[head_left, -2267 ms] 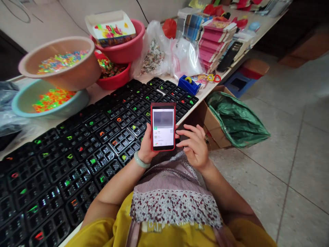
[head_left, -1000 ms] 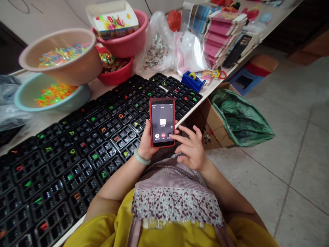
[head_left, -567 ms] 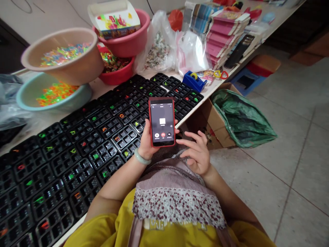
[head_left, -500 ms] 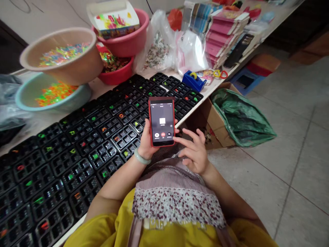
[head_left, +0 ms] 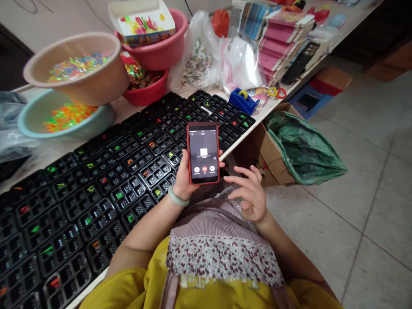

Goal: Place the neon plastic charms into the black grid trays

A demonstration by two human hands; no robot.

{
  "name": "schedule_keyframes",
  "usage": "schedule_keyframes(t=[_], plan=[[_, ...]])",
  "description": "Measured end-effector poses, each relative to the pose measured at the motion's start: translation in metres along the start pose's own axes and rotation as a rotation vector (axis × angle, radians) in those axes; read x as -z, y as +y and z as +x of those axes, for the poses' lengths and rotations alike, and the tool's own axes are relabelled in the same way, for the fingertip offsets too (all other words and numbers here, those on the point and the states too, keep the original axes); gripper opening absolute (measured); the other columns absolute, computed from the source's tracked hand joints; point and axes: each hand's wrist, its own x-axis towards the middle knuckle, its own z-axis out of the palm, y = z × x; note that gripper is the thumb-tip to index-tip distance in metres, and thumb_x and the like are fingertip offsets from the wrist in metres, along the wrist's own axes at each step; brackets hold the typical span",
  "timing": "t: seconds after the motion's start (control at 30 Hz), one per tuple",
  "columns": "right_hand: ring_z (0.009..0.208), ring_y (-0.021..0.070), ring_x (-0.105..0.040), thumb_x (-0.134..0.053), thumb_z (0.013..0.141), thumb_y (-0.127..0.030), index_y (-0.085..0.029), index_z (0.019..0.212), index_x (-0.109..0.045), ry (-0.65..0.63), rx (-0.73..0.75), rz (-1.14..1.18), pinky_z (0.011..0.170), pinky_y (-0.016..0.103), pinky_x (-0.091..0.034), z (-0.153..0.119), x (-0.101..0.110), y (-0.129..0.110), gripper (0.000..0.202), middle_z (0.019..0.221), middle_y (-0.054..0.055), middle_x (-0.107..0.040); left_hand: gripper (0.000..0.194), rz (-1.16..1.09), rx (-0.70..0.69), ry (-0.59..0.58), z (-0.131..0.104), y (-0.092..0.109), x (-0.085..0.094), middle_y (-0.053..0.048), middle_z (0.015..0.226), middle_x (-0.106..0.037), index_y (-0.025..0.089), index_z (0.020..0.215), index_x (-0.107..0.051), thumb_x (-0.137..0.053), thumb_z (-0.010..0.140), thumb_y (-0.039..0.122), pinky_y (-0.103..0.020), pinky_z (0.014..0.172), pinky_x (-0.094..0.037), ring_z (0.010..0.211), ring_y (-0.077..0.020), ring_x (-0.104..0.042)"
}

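A smartphone point(head_left: 203, 143) in a red case is upright in front of me, its lit screen showing a call display with a row of round buttons. My left hand point(head_left: 184, 175), with a pale bangle point(head_left: 177, 196) at its wrist, is wrapped round the phone from behind. To the right of the phone, my right hand point(head_left: 249, 193) is held in the air with fingers apart and nothing in it. Its fingertips are a little way off the phone's lower right edge. Black compartment trays point(head_left: 128, 191) cover the table behind and left, several with small coloured plastic pieces.
Beige point(head_left: 74, 86), light blue point(head_left: 64, 133) and pink point(head_left: 157, 53) basins with small parts stand along the back. A blue tape dispenser point(head_left: 242, 102) sits near the table edge, before stacked pink boxes point(head_left: 277, 47). Below right is a cardboard box point(head_left: 273, 159) with a green bag point(head_left: 305, 150).
My right hand has drawn back slightly to the right and down, away from the phone. The screen's right-hand round button has turned from dark to white. The left hand keeps its hold.
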Motion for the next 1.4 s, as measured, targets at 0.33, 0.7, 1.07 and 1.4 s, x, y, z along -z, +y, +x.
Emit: schedule_keyframes(t=[0.33,0.7,1.07,1.4], plan=[[0.078,0.0150,-0.063,-0.046,0.095,-0.046,-0.023,0.084,-0.069,0.110,-0.665,0.669,0.074,0.031,-0.050,-0.013,-0.029,0.003,0.034,0.087,0.003,-0.069,0.082,-0.009,0.033,-0.066,-0.005,0.000,-0.003,-0.017,0.127,-0.061,0.015,0.134,-0.052,-0.022,0.086,0.074,-0.048,0.086,-0.053,0.105,-0.0322,-0.065],[0.079,0.0195,-0.072,-0.060,0.082,-0.060,-0.017,0.093,-0.072,-0.088,-1.083,1.524,0.076,0.032,-0.055,0.001,-0.056,-0.010,0.046,0.088,0.007,-0.076,0.086,-0.074,0.104,-0.052,-0.014,0.002,-0.010,-0.021,0.133,-0.056,0.011,0.137,-0.048,-0.020,0.086,0.074,-0.051,0.090,-0.051,0.116,-0.0363,-0.058],[0.091,0.0209,-0.070,-0.047,0.085,-0.068,-0.019,0.111,-0.065,-0.249,-1.122,1.698,0.075,0.032,-0.053,-0.001,-0.058,-0.012,0.058,0.102,0.009,-0.074,0.078,0.013,0.083,-0.128,-0.019,-0.002,-0.001,-0.020,0.139,-0.051,0.013,0.133,-0.051,-0.044,0.081,0.071,-0.052,0.098,-0.046,0.126,-0.0379,-0.050],[0.104,0.0246,-0.066,-0.035,0.076,-0.084,-0.023,0.122,-0.060,-0.390,-1.065,1.923,0.076,0.034,-0.051,0.008,-0.063,-0.022,0.080,0.118,0.012,-0.068,0.084,-0.008,0.178,-0.193,-0.027,-0.005,0.006,-0.020,0.142,-0.047,0.009,0.133,-0.054,-0.054,0.075,0.070,-0.044,0.107,-0.040,0.131,-0.0328,-0.046]])
